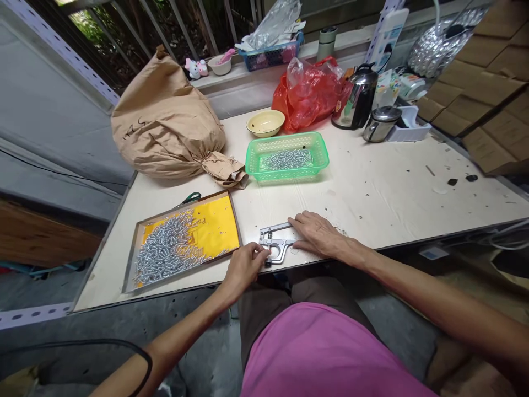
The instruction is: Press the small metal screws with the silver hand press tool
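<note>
A grey metal pair of hand pliers [281, 244], with a coil spring between its arms and a rounded, open jaw, lies flat at the table's front edge. My right hand [316, 234] is closed around the handle ends, fingers on the upper handle and thumb by the lower one. At the jaw end, my left hand [248, 263] has its fingertips pinched together against the tool; whatever is between them is too small to make out. To the left, a shallow cardboard tray [236, 220] lined in yellow holds a heap of small silvery metal pieces [165, 251].
Behind the pliers stands a green plastic basket [285, 175] with more metal pieces. Around it are a brown paper sack [165, 121], a cream bowl [265, 124], a red plastic bag [308, 96], a kettle [356, 99] and a metal jar [380, 125]. Green-handled scissors [192, 197] lie behind the tray.
</note>
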`<state>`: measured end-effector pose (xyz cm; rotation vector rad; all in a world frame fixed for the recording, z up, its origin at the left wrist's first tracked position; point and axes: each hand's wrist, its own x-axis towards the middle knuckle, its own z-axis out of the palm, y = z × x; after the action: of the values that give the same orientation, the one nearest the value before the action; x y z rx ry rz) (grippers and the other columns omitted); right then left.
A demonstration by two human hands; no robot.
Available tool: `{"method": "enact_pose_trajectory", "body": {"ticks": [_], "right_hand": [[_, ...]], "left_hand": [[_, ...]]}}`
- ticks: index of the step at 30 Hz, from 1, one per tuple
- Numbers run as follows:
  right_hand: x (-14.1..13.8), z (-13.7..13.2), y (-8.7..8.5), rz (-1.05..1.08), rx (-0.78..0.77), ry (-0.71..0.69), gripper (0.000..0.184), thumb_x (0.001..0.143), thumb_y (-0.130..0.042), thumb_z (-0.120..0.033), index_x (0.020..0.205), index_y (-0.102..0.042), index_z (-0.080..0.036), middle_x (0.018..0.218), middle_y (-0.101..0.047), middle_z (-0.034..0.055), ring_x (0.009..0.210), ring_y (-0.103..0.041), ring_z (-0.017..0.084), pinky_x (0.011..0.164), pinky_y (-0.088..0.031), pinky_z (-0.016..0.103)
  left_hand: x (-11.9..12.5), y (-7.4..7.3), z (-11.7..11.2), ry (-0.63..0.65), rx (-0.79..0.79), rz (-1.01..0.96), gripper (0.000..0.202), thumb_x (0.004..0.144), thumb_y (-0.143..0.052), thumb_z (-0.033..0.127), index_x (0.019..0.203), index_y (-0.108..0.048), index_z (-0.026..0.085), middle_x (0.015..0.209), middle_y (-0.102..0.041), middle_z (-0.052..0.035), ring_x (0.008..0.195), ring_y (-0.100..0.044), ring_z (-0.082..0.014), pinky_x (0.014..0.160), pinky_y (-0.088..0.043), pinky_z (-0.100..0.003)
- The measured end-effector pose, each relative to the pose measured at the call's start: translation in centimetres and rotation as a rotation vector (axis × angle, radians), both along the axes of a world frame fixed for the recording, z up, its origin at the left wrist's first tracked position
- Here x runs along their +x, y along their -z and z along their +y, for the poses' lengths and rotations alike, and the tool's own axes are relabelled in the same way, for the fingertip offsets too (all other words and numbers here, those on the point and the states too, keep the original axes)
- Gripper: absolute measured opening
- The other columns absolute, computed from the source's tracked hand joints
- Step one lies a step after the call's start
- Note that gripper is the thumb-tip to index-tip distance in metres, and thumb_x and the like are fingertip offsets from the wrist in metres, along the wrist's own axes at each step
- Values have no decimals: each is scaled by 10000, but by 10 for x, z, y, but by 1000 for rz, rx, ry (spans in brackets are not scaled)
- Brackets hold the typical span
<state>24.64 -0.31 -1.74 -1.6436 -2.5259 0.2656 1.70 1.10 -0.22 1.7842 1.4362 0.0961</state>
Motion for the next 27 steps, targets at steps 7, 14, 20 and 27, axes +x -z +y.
{"method": "enact_pose_trajectory", "body": {"ticks": [7,14,20,27], "right_hand": [[-1,-1,-8,21,-62,25,569,726,-726,-376,1170,-510,-93,1065,-555,128,986,-486,260,814,-432,363],[-1,1,-1,-69,-34,115,519,718,-736,-425,1092,-571,-105,1032,-573,140,966,-495,291,772,-430,385],[0,8,7,-59,-8,38,178,858,-609,-323,884,-615,-147,883,-600,84,854,-548,222,687,-388,318],[8,13,3,-3,-51,13,256,919,-512,-361,831,-630,-152,832,-619,70,803,-579,181,677,-369,272]], "left_hand": [[35,9,11,525,585,96,501,791,-623,272,1255,-477,153,1306,-501,-140,1224,-421,-287,1001,-375,-425],[59,10,38,712,548,190,491,825,-578,320,1258,-452,127,1136,-555,-129,1046,-485,-265,899,-433,-417],[66,10,37,635,543,284,240,884,-504,350,997,-602,162,950,-577,-92,930,-498,-245,737,-450,-351],[69,6,44,577,454,222,243,872,-531,390,885,-668,190,854,-583,-69,905,-495,-225,732,-431,-318]]}}
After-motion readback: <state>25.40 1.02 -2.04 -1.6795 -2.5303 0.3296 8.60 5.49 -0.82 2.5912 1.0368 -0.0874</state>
